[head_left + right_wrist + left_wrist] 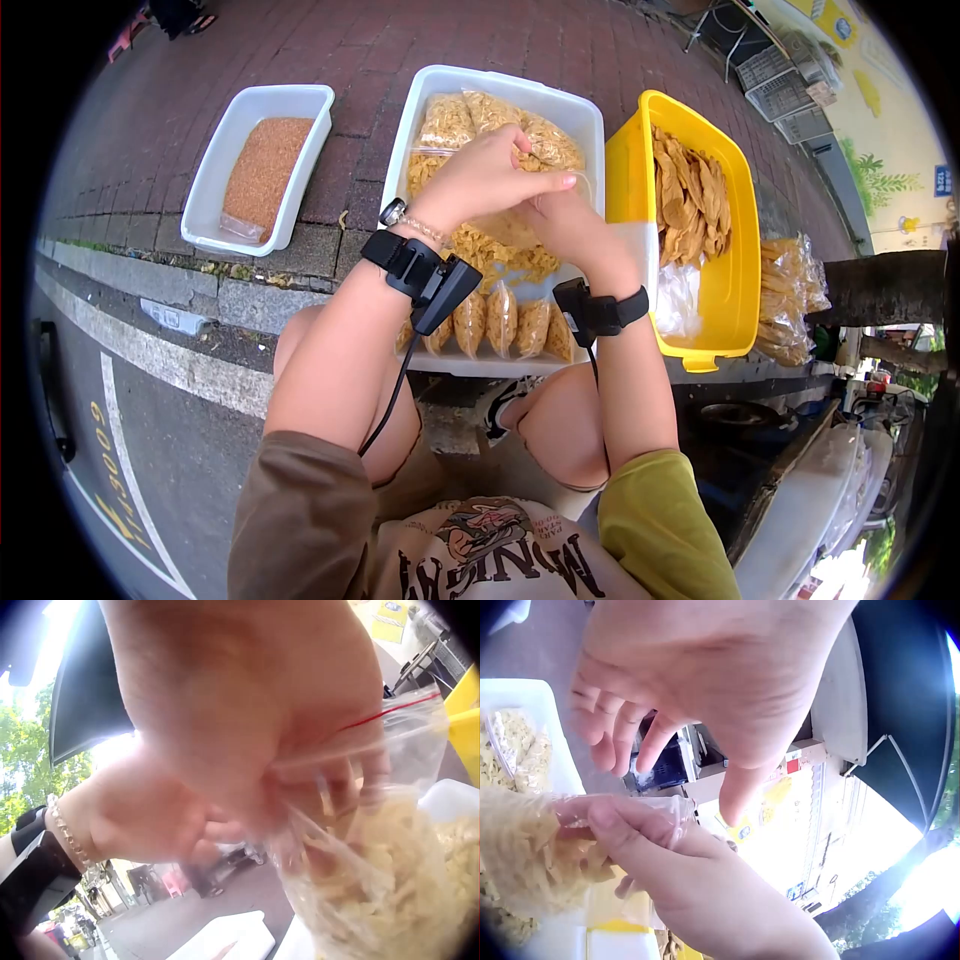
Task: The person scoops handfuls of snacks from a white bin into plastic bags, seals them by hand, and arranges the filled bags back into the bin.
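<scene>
My right hand (pixel 572 225) grips a clear zip bag (pixel 375 881) by its upper part, thumb on one side and fingers on the other. The bag is filled with pale yellow, flaky pieces and has a red zip line near its top. In the left wrist view, my left hand (pixel 697 690) is above the bag with fingers loosely bent and nothing in them. Below both hands is a white tub (pixel 397 165) of loose yellow flakes (pixel 505 255). Filled bags (pixel 500 318) stand in a row along its near side, and more bags (pixel 447 122) lie at its far end.
To the right, a yellow tub (pixel 742 200) holds brown, flat dried pieces (pixel 690 200); filled clear bags (pixel 785 300) lie beyond it. On the left, a white tub (pixel 205 190) contains brown granules (pixel 268 170). A curb (pixel 255 303) runs past the tubs.
</scene>
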`<state>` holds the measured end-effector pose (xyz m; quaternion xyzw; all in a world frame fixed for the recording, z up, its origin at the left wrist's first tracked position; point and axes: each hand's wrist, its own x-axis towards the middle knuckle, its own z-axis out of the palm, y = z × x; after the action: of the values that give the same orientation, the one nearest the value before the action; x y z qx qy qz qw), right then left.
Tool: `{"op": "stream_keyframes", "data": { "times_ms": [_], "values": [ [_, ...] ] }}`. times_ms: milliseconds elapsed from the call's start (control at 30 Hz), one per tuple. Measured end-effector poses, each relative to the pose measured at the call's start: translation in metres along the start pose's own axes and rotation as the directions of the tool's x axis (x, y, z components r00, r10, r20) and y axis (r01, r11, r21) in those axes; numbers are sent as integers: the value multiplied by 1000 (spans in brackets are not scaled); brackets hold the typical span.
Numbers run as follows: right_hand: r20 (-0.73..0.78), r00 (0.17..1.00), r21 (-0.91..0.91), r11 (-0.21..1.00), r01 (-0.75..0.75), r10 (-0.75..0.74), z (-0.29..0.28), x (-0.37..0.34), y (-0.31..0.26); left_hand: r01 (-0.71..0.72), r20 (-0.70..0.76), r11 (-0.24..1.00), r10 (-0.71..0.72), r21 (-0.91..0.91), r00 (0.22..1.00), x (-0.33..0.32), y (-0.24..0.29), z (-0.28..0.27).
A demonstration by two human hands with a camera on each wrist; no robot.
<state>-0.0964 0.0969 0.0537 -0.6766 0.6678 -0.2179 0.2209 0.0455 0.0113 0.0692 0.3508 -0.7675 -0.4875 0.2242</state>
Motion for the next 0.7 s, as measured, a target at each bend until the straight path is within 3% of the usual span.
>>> {"op": "stream_keyframes", "data": {
  "times_ms": [33,167,300,367,400,467,500,567,700],
  "values": [
    [62,998,10,1000,15,-16,3,-2,-3,-26,86,995,18,99,996,-1,-2,2],
    [258,966,76,997,-6,-14,11,-4,-8,12,126,993,-26,117,992,3,-14,6],
    [227,974,224,974,-31,-21,13,-2,-4,50,138,993,-64,107,988,-3,-12,-3],
    [217,976,132,989,-65,35,-3,-1,-17,-75,-62,984,86,159,994,-2,-16,-3],
    [219,975,133,989,-65,35,-2,-1,-16,-73,-62,985,84,159,995,-3,-14,-4],
    [13,999,24,999,48,-48,-2,1,-14,-63,-117,993,75,97,990,-2,-8,-6],
    [14,999,24,999,48,-48,-1,1,-13,-63,-117,993,74,97,990,-3,-4,-8],
    [-168,959,-138,969,205,-227,2,1,-13,-98,-30,953,111,287,993,-6,4,-10],
    [-280,907,-147,948,282,-314,9,6,-13,-183,-51,950,202,253,978,-9,4,-4]
  ]
}}
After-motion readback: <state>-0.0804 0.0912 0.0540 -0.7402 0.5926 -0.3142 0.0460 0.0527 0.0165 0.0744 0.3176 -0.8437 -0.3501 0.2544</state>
